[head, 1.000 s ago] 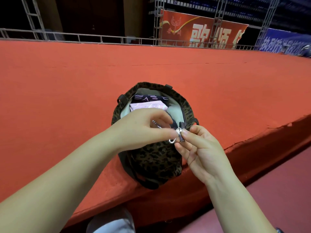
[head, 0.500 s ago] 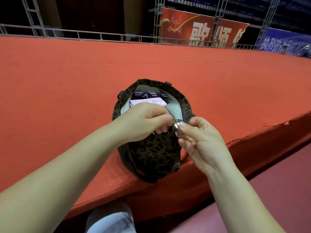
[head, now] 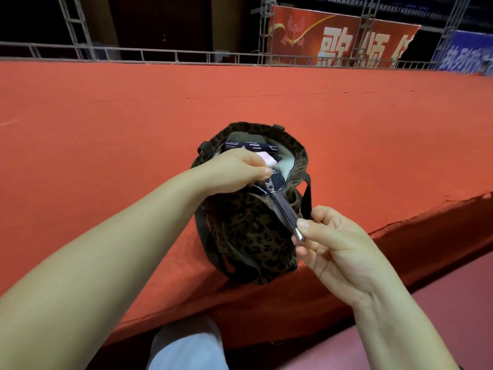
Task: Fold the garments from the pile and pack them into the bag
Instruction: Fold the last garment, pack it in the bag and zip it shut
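The leopard-print bag (head: 248,236) stands at the near edge of the red surface (head: 106,129), with its mouth partly open, and folded garments (head: 250,146), one dark and one pink, are inside it. The left hand (head: 237,169) is closed on the zipper slider (head: 268,184) at the top of the bag. The right hand (head: 336,249) pinches the near end of the zipper (head: 286,212) between thumb and fingers, so the closed part of the zipper is stretched between the two hands.
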Demonstrator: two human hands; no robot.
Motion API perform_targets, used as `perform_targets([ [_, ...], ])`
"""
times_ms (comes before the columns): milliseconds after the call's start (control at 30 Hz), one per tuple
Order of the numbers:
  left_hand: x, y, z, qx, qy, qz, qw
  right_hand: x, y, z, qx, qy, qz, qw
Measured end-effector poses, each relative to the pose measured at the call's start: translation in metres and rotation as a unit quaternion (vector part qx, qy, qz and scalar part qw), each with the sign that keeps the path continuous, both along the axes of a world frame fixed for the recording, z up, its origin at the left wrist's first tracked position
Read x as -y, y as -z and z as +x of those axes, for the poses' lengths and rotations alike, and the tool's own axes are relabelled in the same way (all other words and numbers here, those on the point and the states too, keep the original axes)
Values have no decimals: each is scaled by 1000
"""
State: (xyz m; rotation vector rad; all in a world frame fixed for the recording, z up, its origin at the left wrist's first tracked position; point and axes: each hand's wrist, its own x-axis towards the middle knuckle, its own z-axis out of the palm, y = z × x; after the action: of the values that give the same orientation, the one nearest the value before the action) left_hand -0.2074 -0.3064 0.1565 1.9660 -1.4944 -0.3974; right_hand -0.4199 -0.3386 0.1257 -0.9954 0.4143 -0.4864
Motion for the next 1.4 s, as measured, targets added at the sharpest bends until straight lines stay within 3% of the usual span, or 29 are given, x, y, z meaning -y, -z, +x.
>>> perform_targets([
  [167,-5,-2,6,30,2,39,999,4,-1,-9,-27,-52,14,998],
  [400,9,-46,7,62,18,-22,998,13,-23,-10,53,-49,21,997],
  [467,9,-32,20,89,-8,12,996,13,-7,-6,40,-86,37,995],
  [567,0,-5,34,42,-27,21,999,12,11,-2,-28,-133,32,990],
  [700,2,-3,32,5,-5,-25,1000,28,-1,10,-172,-121,-126,969],
  [800,2,-2,29,1,7,-10,1000,44,-21,28,-285,-34,-275,918],
  [900,1,-2,28,-1,6,-5,1000,54,-25,54,-323,-18,-394,860],
  [967,0,-2,27,13,-1,0,1000,54,-14,66,-327,-57,-417,846],
  [1033,-1,-2,26,42,-21,-5,999,52,-6,70,-274,-84,-370,884],
  [1167,4,-20,24,51,-39,-58,996,52,-12,71,-116,-38,-231,965],
  [1267,13,-38,30,51,-34,-51,997,55,-20,69,-64,-50,-201,976],
  [1400,17,-27,59,103,-79,-10,991,54,-9,49,-92,-133,-206,965],
])
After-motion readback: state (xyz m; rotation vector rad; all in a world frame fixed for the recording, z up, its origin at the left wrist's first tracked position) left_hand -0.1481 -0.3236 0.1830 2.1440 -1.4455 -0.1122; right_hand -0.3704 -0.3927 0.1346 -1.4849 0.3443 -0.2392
